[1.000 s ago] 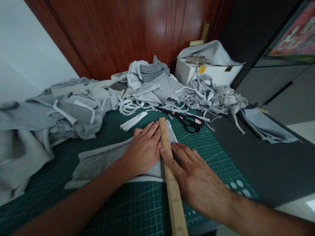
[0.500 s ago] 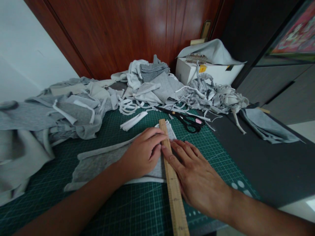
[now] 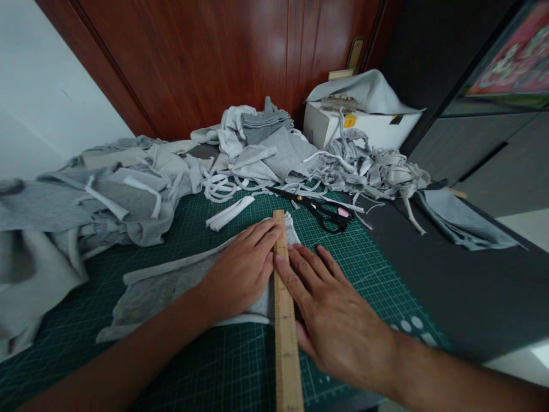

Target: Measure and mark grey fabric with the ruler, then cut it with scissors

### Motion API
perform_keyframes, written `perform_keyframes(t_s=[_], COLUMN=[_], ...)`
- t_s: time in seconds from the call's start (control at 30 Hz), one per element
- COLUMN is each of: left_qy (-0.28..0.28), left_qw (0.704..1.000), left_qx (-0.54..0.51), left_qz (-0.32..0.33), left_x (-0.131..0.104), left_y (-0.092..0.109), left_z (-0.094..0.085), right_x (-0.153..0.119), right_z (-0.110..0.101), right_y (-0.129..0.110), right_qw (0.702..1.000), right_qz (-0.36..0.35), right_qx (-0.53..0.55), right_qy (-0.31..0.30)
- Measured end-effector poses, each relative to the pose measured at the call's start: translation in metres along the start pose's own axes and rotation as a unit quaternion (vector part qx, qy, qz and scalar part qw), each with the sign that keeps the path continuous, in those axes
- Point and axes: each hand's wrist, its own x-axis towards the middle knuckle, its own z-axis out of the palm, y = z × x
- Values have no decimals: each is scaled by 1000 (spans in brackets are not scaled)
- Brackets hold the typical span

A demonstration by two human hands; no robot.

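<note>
A wooden ruler (image 3: 286, 332) lies lengthwise across the right part of a grey piece of fabric (image 3: 163, 290) with rolled edges. The fabric rests on a green cutting mat (image 3: 231, 366). My left hand (image 3: 240, 269) lies flat on the fabric, its fingertips touching the ruler's left edge near the far end. On the other side, my right hand (image 3: 338, 309) has its fingers spread, with the index finger on the ruler and the others on or beside the fabric's right end. Black scissors (image 3: 319, 209) lie beyond my hands, and a rolled white scrap (image 3: 229, 213) is left of them.
Heaped grey and white cloth (image 3: 141, 183) runs along the left and back. Tangled fabric strips (image 3: 369, 160) lie before a white box (image 3: 364, 129) at back right. Folded grey cloth (image 3: 467, 220) sits on the dark tabletop (image 3: 450, 286). A wooden door (image 3: 206, 57) stands behind.
The ruler's near end has swung left, so it now points more straight toward me. My left hand's fingers have flattened out along the ruler; both hands have shifted slightly left.
</note>
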Motion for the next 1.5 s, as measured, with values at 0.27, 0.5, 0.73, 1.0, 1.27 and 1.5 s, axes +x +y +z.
perform_keyframes(t_s=[0.27, 0.5, 0.73, 1.0, 1.27, 1.5], left_qy=[-26, -39, -36, -48, -62, -68], left_qw=[1000, 999, 999, 998, 995, 995], left_qx=[-2, 4, 19, 40, 75, 71], left_qz=[4, 2, -7, -2, -1, 3], left_x=[-24, -26, -25, -24, -26, -20], left_y=[-26, -22, -15, -13, -12, -11], left_z=[-14, -19, -15, -13, -13, -12], right_x=[7, -1, -17, 21, 103, 87], right_z=[5, -1, 12, -31, -37, -25], right_y=[-23, -8, -24, 8, 52, 43], right_qw=[999, 996, 989, 988, 983, 983], right_qz=[-23, -91, -120, -31, 141, 124], right_qx=[30, 4, -48, 152, 108, 134], right_qy=[-10, 4, 75, 21, -54, -17])
